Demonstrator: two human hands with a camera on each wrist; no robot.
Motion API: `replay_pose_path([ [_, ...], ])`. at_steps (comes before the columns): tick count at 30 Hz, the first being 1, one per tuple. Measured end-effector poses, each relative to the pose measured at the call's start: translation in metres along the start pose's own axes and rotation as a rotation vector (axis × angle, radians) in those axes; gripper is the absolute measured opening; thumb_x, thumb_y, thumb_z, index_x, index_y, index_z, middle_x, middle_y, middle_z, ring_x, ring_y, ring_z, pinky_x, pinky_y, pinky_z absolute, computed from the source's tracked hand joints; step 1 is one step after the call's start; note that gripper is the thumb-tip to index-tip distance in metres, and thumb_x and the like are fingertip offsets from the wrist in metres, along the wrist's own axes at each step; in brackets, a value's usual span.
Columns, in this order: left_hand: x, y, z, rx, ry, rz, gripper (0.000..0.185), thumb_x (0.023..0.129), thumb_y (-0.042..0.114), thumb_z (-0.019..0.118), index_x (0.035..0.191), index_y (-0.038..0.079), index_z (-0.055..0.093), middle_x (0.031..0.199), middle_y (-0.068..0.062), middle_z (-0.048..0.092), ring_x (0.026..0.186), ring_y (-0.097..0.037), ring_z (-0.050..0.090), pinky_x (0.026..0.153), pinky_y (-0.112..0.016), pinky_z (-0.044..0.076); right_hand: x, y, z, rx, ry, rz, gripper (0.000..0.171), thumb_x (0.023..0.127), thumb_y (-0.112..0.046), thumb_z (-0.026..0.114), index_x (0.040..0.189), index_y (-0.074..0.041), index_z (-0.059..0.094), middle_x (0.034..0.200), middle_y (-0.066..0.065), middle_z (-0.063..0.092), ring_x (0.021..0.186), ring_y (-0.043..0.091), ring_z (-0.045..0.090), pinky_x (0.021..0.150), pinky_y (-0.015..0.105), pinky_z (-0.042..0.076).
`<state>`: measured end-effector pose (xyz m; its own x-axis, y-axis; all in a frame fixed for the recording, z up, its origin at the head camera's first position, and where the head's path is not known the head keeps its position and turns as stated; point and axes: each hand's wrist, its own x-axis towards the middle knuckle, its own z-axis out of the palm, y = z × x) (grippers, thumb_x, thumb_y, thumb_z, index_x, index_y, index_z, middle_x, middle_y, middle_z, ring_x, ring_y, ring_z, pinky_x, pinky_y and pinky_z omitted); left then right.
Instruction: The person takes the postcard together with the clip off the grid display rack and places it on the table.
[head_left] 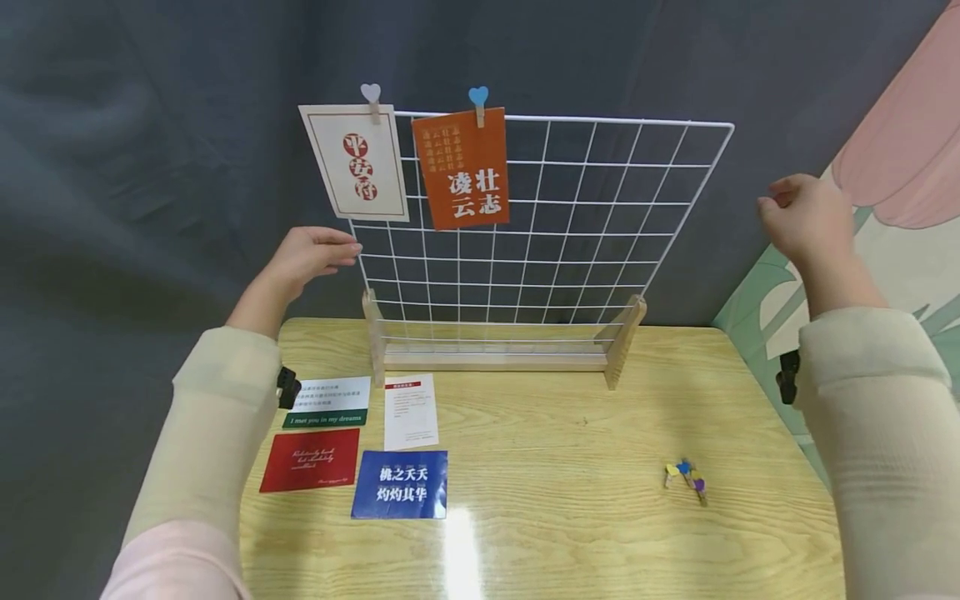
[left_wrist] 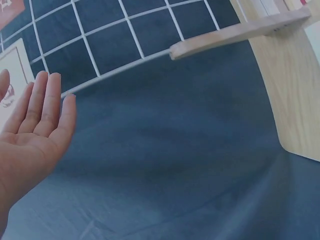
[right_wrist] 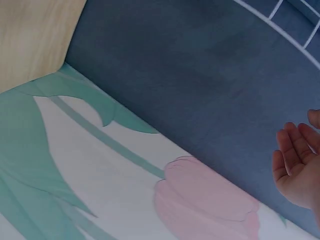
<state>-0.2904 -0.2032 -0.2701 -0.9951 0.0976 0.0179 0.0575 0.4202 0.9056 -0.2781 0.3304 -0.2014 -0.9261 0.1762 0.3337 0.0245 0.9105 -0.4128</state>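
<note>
A white wire grid point(head_left: 555, 217) stands upright in a wooden base point(head_left: 495, 358) at the back of the table. Two cards hang from its top bar: a white card point(head_left: 356, 162) under a white heart clip point(head_left: 371, 96), and an orange card point(head_left: 461, 169) under a blue heart clip point(head_left: 478, 98). My left hand point(head_left: 311, 257) is beside the grid's left edge, fingers straight, fingertips at the wire; whether they touch it I cannot tell. In the left wrist view its palm point(left_wrist: 35, 125) holds nothing. My right hand point(head_left: 802, 217) is raised to the right of the grid, apart from it, fingers point(right_wrist: 295, 150) loosely curled and holding nothing.
On the wooden table point(head_left: 570, 467) lie a red card point(head_left: 311, 460), a blue card point(head_left: 401, 484), a white card point(head_left: 410, 410) and a white-and-green card point(head_left: 328, 402) at front left. A small heap of coloured clips point(head_left: 686, 477) lies at right. A dark cloth point(head_left: 150, 167) hangs behind.
</note>
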Motion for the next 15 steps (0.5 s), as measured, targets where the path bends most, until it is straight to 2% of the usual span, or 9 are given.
replay_pose_path([
  [7,0.006,0.010,0.013,-0.023,0.020,0.027,0.040,0.084,0.019,0.057,0.115,-0.005,0.050,0.111,-0.016,0.053,0.096,-0.021,0.053,0.088,-0.035,0.038,0.009,-0.029,0.000,0.044,0.071,0.011,0.046,0.086,-0.025,0.036,0.117,0.007,0.048,0.107,0.025,0.050,0.098,0.035,0.044,0.077,0.044,0.036],
  [11,0.012,0.014,0.023,-0.015,0.028,0.044,0.038,0.084,0.017,0.056,0.114,-0.006,0.051,0.110,-0.018,0.052,0.096,-0.024,0.052,0.087,-0.037,0.038,0.014,-0.044,-0.001,0.067,0.080,0.023,0.046,0.086,-0.027,0.037,0.118,0.003,0.048,0.106,0.020,0.050,0.100,0.033,0.044,0.076,0.041,0.036],
  [15,0.016,0.015,0.033,-0.015,0.036,0.051,0.037,0.084,0.015,0.057,0.114,-0.005,0.052,0.111,-0.018,0.052,0.095,-0.026,0.052,0.086,-0.037,0.038,0.017,-0.062,-0.001,0.084,0.071,0.018,0.046,0.086,-0.026,0.036,0.120,0.003,0.047,0.111,0.020,0.049,0.102,0.032,0.042,0.082,0.043,0.035],
])
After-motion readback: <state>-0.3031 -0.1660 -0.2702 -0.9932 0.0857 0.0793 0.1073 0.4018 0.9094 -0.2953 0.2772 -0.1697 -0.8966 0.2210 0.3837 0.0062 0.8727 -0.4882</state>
